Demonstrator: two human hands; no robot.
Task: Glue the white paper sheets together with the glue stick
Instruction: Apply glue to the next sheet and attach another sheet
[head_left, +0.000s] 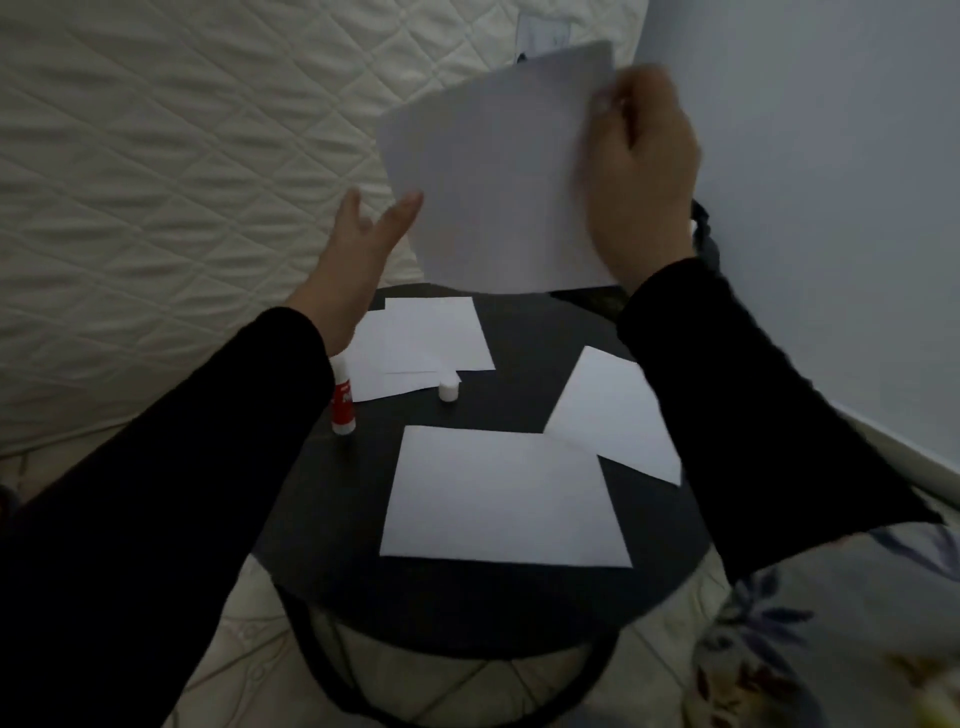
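right hand (641, 176) pinches raised sheet (498, 171) | left hand (358, 249) open at its lower-left edge | glue stick (343, 402) below left wrist

Right hand (641, 176) motion-blurred, fingertips smeared; grip on raised sheet (498, 171) edge reads as pinch, finger detail unclear. Raised sheet hides far table (467, 608) rim and part of left hand (358, 244) fingers. Left sleeve (171, 493) covers glue stick (343, 408) left side; label unreadable. Cap (448, 389) too small for detail. Stack (421, 345) back left: sheet count unclear. Right sleeve (727, 405) covers right sheet (613, 410) edge. Wall outlet (543, 34) partly behind raised sheet. Table legs blurred, cut by bottom edge.
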